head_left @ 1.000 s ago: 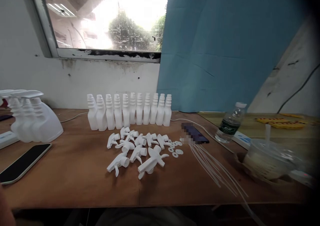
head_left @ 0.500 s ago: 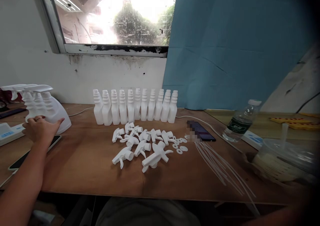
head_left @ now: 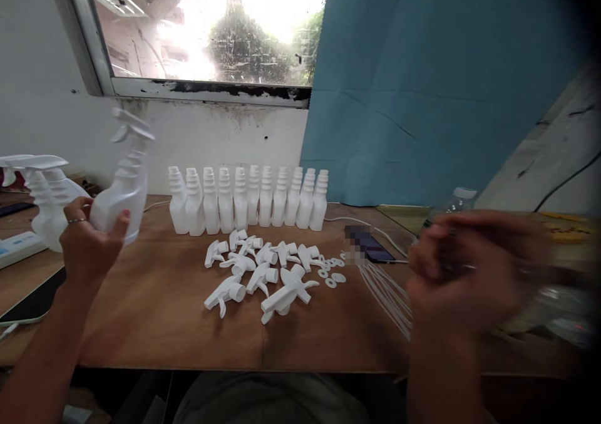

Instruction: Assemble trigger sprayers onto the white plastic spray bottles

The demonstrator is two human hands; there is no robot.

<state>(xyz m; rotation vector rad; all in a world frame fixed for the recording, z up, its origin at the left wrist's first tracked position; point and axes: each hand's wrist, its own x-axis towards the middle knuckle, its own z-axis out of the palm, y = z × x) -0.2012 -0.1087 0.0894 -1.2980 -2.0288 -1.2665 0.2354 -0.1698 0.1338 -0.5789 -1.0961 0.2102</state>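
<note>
My left hand [head_left: 91,239] is closed around the lower body of a white spray bottle [head_left: 124,192], which has its trigger head on and leans to the right, lifted from the table. Just left of it stand more white spray bottles [head_left: 44,205] with trigger heads. My right hand [head_left: 469,267] is raised over the right side of the table, its fingers smeared by motion; whether it holds anything I cannot make out. Loose white trigger heads [head_left: 225,292] lie in the middle, with small white washers [head_left: 331,282] and thin clear tubes [head_left: 382,295] to their right.
A row of white bottles without heads [head_left: 240,201] stands along the wall. A dark phone [head_left: 375,248] lies behind the tubes, and another phone [head_left: 35,295] is at left beside a white power strip [head_left: 21,248]. A water bottle [head_left: 462,200] is partly hidden by my right hand.
My left hand has lifted one spray bottle from the group at left, bringing it up and rightward. My right hand has come into view from the lower right.
</note>
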